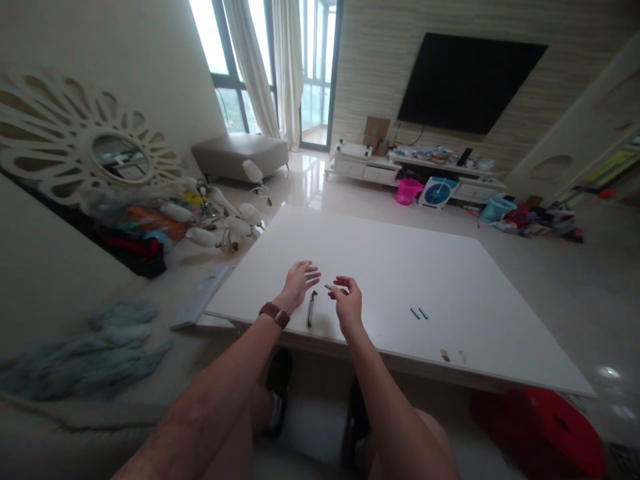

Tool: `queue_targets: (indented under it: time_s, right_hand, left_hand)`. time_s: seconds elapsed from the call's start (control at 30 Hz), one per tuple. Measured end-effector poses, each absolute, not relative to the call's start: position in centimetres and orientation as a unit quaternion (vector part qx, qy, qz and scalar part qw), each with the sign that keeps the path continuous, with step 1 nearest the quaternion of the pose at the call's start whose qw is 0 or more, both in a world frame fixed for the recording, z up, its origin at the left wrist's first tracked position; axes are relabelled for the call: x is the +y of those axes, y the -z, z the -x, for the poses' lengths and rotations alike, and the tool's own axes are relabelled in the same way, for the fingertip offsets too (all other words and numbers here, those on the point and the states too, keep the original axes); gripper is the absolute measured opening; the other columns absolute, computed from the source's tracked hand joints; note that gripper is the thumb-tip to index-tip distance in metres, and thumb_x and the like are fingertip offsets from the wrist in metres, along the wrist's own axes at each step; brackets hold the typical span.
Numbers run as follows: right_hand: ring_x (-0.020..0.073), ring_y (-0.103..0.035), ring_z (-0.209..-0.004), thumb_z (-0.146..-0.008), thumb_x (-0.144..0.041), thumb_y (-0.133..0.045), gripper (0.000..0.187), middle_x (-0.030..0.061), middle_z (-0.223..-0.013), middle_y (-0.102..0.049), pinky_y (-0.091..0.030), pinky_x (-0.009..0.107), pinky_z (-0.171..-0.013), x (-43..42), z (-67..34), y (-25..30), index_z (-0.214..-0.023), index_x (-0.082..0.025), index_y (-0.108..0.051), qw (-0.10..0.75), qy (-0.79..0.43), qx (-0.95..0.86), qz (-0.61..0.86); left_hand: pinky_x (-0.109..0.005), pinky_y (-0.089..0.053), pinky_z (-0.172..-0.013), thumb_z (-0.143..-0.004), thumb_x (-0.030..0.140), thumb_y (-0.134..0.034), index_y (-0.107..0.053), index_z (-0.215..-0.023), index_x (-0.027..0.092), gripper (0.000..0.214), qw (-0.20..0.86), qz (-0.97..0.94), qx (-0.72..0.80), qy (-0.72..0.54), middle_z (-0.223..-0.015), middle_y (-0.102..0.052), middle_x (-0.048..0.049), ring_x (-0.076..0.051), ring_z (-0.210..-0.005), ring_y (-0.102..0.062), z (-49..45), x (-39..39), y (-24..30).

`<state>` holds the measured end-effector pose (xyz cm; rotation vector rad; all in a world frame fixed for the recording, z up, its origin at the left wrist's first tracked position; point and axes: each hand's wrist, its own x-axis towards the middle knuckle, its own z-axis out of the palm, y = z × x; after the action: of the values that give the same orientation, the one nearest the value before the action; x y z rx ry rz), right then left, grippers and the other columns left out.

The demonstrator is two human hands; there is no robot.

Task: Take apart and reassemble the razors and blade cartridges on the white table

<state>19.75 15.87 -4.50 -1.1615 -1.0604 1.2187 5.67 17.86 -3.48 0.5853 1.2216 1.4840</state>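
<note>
My right hand (347,297) pinches a small razor cartridge (328,287), a dark strip with a green edge, between thumb and fingertips. Across from it, my left hand (301,281) hovers over the table with fingers apart, holding nothing. A slim dark and silver razor handle (311,311) lies on the white table (380,267) just below and between the two hands, its darker end pointing away from me. To the right, two similar green-edged cartridges (419,313) lie side by side. Fine detail on these small pieces is too blurred to read.
Near the table's front edge lie a small yellow and dark piece (445,355) and a pale clear piece (462,357). A red stool (545,427) stands by the right front corner. Lamp parts (230,223) are on the floor at left.
</note>
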Motion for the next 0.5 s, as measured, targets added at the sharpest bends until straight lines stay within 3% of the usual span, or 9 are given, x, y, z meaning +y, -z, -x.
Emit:
queue_targets:
  time_s: [0.17,0.3,0.4,0.5]
  right_hand:
    - [0.0144,-0.063,-0.063,-0.07,-0.027,-0.066,0.029,0.002,-0.079,-0.064,-0.054,0.029,-0.06,16.0,-19.8,4.2,-0.096,-0.016,-0.061,0.545,-0.531,-0.449,0.469]
    - [0.0148,-0.063,-0.067,-0.071,-0.03,-0.068,0.025,0.0015,-0.078,-0.063,-0.056,0.03,-0.063,16.0,-20.0,3.8,-0.092,-0.016,-0.063,0.549,-0.524,-0.467,0.453]
    - [0.0147,-0.063,-0.068,-0.072,-0.031,-0.068,0.024,0.001,-0.077,-0.062,-0.057,0.03,-0.064,16.2,-20.2,3.6,-0.089,-0.016,-0.063,0.554,-0.514,-0.479,0.447]
    - [0.0146,-0.063,-0.068,-0.072,-0.031,-0.068,0.023,0.0009,-0.076,-0.062,-0.057,0.03,-0.064,16.5,-20.7,3.6,-0.088,-0.016,-0.062,0.557,-0.508,-0.48,0.45]
  left_hand:
    - [-0.03,-0.052,-0.073,-0.066,0.012,-0.068,-0.048,-0.107,0.016,0.046,0.445,-0.266,0.624,-0.585,-0.081,-0.061,-0.0017,-0.011,-0.069,-0.06,0.3,16.8,6.5]
    - [-0.032,-0.051,-0.072,-0.067,0.011,-0.065,-0.042,-0.116,0.017,0.054,0.343,-0.292,0.731,-0.513,-0.082,-0.057,-0.0003,-0.013,-0.069,-0.058,4.2,16.4,8.3]
    - [-0.039,-0.048,-0.089,-0.064,0.013,-0.068,-0.05,-0.112,0.018,0.052,0.262,-0.334,0.791,-0.439,-0.105,-0.056,-0.0086,-0.022,-0.097,-0.06,5.9,16.4,9.0]
    - [-0.047,-0.037,-0.105,-0.062,0.018,-0.072,-0.057,-0.108,0.02,0.048,0.195,-0.369,0.834,-0.361,-0.126,-0.047,-0.0139,-0.033,-0.127,-0.044,6.4,16.2,9.7]
